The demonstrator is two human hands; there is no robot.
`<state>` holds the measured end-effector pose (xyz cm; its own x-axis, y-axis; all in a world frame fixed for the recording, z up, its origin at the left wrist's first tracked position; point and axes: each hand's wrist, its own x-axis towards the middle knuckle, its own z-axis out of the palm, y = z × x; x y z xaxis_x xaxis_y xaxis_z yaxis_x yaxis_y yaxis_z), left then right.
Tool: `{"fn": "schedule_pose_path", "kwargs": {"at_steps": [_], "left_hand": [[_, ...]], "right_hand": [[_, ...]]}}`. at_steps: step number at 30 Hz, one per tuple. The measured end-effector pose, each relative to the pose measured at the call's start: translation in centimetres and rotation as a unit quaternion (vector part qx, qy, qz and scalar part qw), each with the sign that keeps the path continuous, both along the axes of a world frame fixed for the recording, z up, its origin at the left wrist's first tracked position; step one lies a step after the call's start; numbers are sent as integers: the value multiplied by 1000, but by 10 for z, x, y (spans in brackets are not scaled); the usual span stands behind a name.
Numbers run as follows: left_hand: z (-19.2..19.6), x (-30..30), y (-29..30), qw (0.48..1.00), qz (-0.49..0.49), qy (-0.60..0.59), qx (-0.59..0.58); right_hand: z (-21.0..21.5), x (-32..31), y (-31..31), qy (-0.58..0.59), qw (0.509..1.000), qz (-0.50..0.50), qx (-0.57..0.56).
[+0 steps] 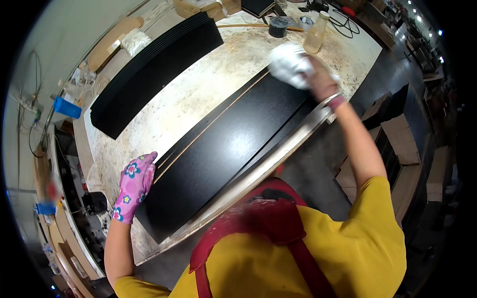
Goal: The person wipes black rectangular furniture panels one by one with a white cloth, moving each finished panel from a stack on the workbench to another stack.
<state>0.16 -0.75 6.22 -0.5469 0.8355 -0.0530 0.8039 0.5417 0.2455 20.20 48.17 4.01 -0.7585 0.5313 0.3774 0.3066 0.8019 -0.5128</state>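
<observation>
A long black board lies aslant on the worktable, on top of at least one more black board whose edge shows beneath it. My left hand, in a pink flowered glove, grips the top board at its far left corner; the fingertips are partly hidden. At the board's far right end, my right hand is closed on a bunched white cloth pressed to the surface. Motion blurs both hand and cloth. A bare-wood edge strip runs along the board's far side.
A stack of black boards stands farther back on the stained worktable. Near the cloth are a bottle and a dark cup. White cloths lie behind the stack. Open cardboard boxes sit on the right.
</observation>
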Motion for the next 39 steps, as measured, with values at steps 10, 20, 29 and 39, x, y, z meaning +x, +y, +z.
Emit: {"fn": "schedule_pose_path", "kwargs": {"at_steps": [10, 20, 29, 39], "left_hand": [[26, 47, 229, 978, -195, 17, 69], [11, 72, 349, 994, -98, -57, 8], [17, 70, 370, 991, -113, -61, 23], [5, 22, 554, 943, -202, -226, 135]], "right_hand": [[-48, 124, 221, 383, 564, 48, -730], [56, 46, 334, 345, 888, 36, -302], [18, -62, 330, 2, 987, 58, 152], [-12, -33, 302, 68, 979, -73, 176]]}}
